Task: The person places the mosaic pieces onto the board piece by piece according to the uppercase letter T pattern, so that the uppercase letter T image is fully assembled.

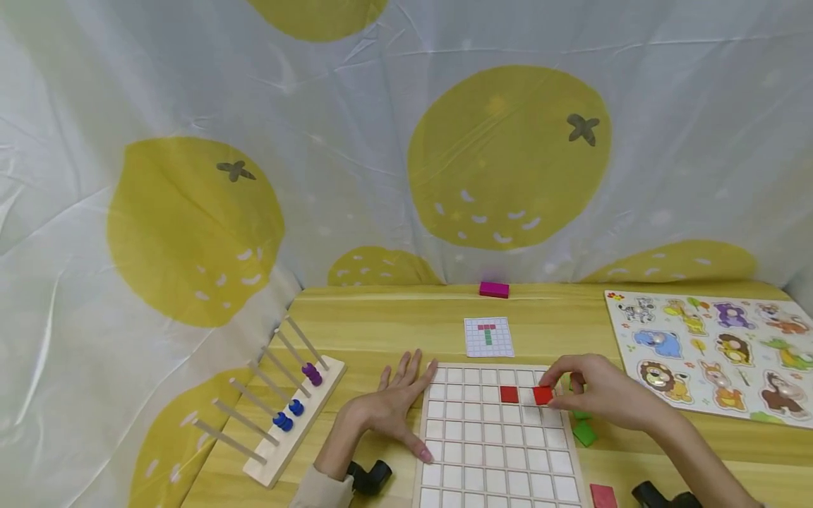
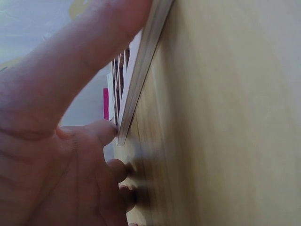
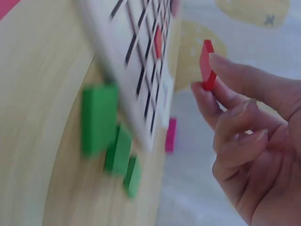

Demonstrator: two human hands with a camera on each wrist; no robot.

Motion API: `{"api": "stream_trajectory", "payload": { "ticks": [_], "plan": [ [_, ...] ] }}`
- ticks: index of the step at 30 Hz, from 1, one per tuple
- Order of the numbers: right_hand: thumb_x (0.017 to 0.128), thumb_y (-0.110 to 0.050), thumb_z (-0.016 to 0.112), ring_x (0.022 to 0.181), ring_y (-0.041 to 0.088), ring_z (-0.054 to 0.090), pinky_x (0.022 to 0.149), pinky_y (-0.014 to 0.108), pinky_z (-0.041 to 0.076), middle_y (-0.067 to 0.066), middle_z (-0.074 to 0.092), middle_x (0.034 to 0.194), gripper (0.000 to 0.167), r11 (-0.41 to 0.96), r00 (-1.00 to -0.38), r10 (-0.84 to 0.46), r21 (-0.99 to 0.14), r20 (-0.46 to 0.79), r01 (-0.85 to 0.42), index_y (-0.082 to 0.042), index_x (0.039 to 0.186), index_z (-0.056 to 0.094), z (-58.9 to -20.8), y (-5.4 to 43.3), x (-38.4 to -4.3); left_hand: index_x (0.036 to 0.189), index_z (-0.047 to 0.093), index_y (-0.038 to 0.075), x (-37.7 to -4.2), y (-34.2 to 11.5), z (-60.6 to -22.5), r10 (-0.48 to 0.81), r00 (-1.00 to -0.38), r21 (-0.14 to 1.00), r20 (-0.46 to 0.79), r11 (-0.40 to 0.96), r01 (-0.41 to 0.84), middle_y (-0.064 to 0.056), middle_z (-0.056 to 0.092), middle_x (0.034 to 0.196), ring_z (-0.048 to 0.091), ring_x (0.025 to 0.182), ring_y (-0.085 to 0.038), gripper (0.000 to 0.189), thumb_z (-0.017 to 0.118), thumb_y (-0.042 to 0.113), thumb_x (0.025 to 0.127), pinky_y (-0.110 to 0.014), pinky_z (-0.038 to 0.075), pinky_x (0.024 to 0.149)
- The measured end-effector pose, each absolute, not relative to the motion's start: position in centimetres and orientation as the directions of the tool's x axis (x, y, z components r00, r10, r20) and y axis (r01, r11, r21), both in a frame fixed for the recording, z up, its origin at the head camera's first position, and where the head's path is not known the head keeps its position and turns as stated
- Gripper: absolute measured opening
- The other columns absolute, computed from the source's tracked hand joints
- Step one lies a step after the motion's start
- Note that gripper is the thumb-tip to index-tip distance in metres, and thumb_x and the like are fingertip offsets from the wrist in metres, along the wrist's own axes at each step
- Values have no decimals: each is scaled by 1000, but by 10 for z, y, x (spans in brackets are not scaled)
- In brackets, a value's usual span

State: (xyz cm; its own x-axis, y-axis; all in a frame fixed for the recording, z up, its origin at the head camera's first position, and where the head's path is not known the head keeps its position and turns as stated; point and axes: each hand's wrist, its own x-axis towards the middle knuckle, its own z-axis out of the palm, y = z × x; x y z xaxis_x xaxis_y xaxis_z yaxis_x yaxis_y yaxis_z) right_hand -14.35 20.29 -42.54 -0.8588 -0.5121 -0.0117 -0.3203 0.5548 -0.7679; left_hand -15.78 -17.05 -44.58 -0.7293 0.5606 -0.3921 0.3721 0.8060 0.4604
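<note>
My right hand (image 1: 593,391) pinches a red square tile (image 3: 206,66) between thumb and fingers, raised over the far right part of a white grid board (image 1: 473,437). Another red tile (image 1: 509,394) lies in one of the board's cells, to the left of the held one. The left hand (image 1: 394,406) spreads its fingers at the board's left edge, with thumb and index fingertip touching the frame. In the left wrist view the thumb (image 2: 80,61) lies along the board's side. Several green tiles (image 3: 99,120) lie on the table by the board's right edge.
Behind the board lies a pattern card (image 1: 488,336) with a T of pink and green squares. A magenta block (image 1: 494,290) stands farther back. An animal puzzle (image 1: 718,353) lies at right, a peg rack with beads (image 1: 295,423) at left. A pinkish-red tile (image 1: 603,496) is near the front.
</note>
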Motion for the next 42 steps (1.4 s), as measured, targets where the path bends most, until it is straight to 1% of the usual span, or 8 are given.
{"api": "stream_trajectory", "payload": {
  "ticks": [4,7,9,12,16,30,36,42],
  "plan": [
    [86,-23,85,64,5,46,57,22,41,-6,69,88,19,586,-859,-510,-748,-41,-312,-15,100,76,-425,170,-152,167,-6,18,-159,-170,-447,565,-728,461,-388,803,377,-19,-25,170,-23,158,-38,144,94,50,69,-64,-12,127],
    [83,-18,87,74,11,51,63,25,45,-4,72,90,16,609,-876,-475,-750,-86,-257,-13,94,77,-425,149,-159,167,-7,19,-159,-171,-447,558,-731,457,-392,808,372,-18,-25,170,-24,158,-37,144,94,49,69,-63,-12,127],
    [81,-15,88,78,14,53,66,27,46,-3,71,88,16,628,-892,-438,-748,-113,-214,-10,91,76,-427,137,-164,167,-7,19,-159,-171,-447,557,-731,451,-393,810,375,-17,-26,170,-24,158,-36,144,94,50,69,-63,-12,127],
    [78,-11,90,77,16,55,67,29,47,0,68,84,18,658,-919,-362,-741,-154,-135,-7,88,76,-428,126,-166,167,-7,19,-159,-171,-447,560,-731,450,-391,809,378,-18,-25,170,-24,158,-36,144,94,50,69,-63,-12,127],
    [77,-8,90,75,16,55,67,29,48,2,68,84,19,681,-934,-305,-728,-187,-76,-5,89,75,-431,121,-165,167,-6,17,-158,-170,-447,568,-727,453,-385,803,388,-20,-25,170,-23,158,-39,144,94,50,69,-65,-11,127],
    [76,-6,89,77,15,58,67,29,50,2,71,87,18,672,-945,-274,-739,-179,-55,-6,89,77,-435,124,-165,167,-6,17,-159,-169,-448,566,-728,451,-387,805,387,-19,-25,170,-23,159,-38,143,94,49,70,-65,-11,127],
    [75,-7,91,77,16,59,68,29,52,2,70,85,19,676,-954,-253,-734,-161,-55,-7,88,76,-438,119,-164,167,-7,17,-159,-170,-448,569,-725,456,-387,802,386,-20,-24,170,-22,159,-39,144,94,48,69,-66,-11,127],
    [73,-7,92,74,15,58,66,29,49,0,69,79,20,684,-961,-250,-724,-120,-88,-7,86,76,-440,114,-162,167,-6,18,-158,-169,-447,563,-728,455,-391,806,379,-19,-25,170,-23,159,-38,144,94,49,69,-65,-11,127]
  ]
}}
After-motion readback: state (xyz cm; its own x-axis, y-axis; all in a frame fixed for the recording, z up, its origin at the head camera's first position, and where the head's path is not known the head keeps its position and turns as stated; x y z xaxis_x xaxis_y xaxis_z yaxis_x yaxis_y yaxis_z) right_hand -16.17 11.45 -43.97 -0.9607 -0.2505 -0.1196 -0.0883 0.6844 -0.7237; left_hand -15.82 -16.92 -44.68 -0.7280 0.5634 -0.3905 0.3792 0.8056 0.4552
